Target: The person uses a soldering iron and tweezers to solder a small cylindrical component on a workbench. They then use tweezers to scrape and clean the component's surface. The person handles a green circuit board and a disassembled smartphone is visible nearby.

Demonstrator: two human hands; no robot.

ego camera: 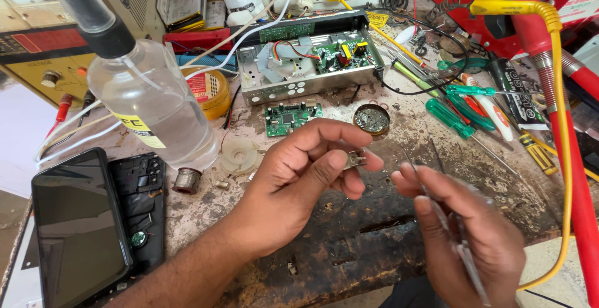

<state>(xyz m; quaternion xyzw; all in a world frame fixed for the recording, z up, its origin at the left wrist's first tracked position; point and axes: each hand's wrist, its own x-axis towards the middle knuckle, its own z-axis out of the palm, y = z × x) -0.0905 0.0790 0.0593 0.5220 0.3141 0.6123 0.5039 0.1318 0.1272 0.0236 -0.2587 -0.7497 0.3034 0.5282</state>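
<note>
My left hand is raised over the worn wooden bench, pinching a small metal part between thumb and fingers. My right hand sits just to the right of it and grips thin metal tweezers, their tips angled up-left toward the small part. A small green circuit board lies on the bench just beyond my left hand.
A clear spray bottle stands at the left, with a dark phone and an opened phone frame below it. An open metal chassis with boards sits at the back. Green-handled screwdrivers and a round tin lie right; a red-and-yellow tool runs down the right edge.
</note>
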